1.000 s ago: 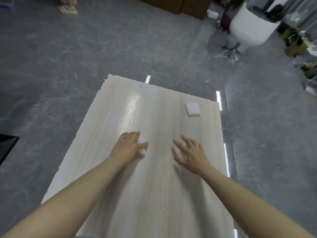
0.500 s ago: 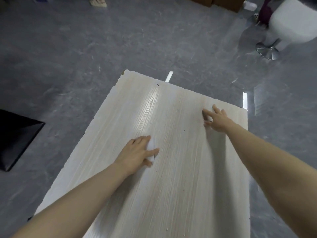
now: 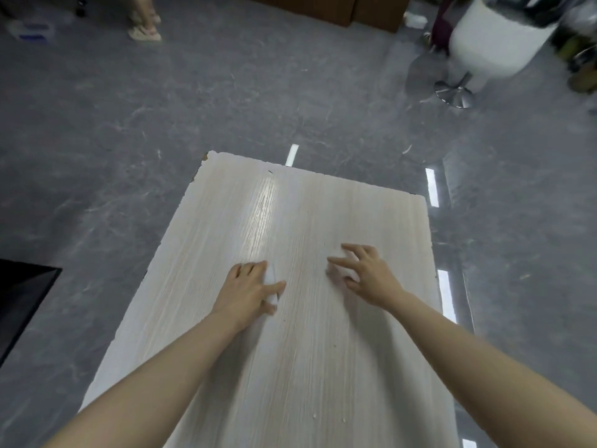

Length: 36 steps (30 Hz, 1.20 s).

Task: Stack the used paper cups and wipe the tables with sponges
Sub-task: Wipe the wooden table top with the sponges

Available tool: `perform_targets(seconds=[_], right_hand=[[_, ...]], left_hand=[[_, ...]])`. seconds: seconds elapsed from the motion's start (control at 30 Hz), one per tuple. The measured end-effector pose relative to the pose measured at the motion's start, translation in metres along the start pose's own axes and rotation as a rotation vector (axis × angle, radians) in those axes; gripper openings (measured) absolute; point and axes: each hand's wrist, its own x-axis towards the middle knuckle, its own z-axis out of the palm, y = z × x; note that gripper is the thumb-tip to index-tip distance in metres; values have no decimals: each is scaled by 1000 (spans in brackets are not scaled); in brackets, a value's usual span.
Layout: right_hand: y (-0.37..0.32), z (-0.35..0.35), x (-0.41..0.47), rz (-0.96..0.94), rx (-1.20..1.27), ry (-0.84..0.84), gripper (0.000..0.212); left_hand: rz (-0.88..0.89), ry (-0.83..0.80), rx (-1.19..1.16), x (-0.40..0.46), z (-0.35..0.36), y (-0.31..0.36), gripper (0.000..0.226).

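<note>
**Both hands on sponges at the middle of the table**

Both hands lie palm-down on the pale wood-grain table [image 3: 323, 367], side by side with a strip of bare tabletop between them. Left hand [image 3: 250, 291] covers a white sponge [image 3: 270, 279], fingers laid over it and thumb stretched along its near edge; only the sponge's right side shows. Right hand [image 3: 366, 276] has its fingers spread and bent over a second white sponge [image 3: 339, 272], which is blurred and mostly hidden, so the exact hold cannot be made out. A few small crumbs [image 3: 314, 416] dot the near end of the table. Around it lies grey marbled floor [image 3: 226, 101]. A white swivel chair [image 3: 491, 43] stands far right, a person's sandalled foot [image 3: 145, 32] far left.
</note>
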Motion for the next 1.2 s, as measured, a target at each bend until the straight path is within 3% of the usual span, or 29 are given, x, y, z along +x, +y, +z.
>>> perform_targets(seconds=[0.13,0.33,0.47,0.8,1.03,1.2], right_hand=[[-25,1,-58,61,23,19,51],[-85,-3,-148,291,433,315,49],[-131,2,-214,460,544,478,48],[-234,50,-407,1030,668,756,56],[-327,94,-544,1437,704,1014,61],[-411,141,-626,1656,717,1198,61]], left_hand=[[-61,41,-142,-9,-11,12,43],[40,158,-431,-39,-38,49,54],[237,156,-501,-57,-55,75,54],[683,-78,-627,-122,-57,199,50],[1108,-221,-602,-232,-43,305,48],[1302,-319,-563,-322,-28,372,47]])
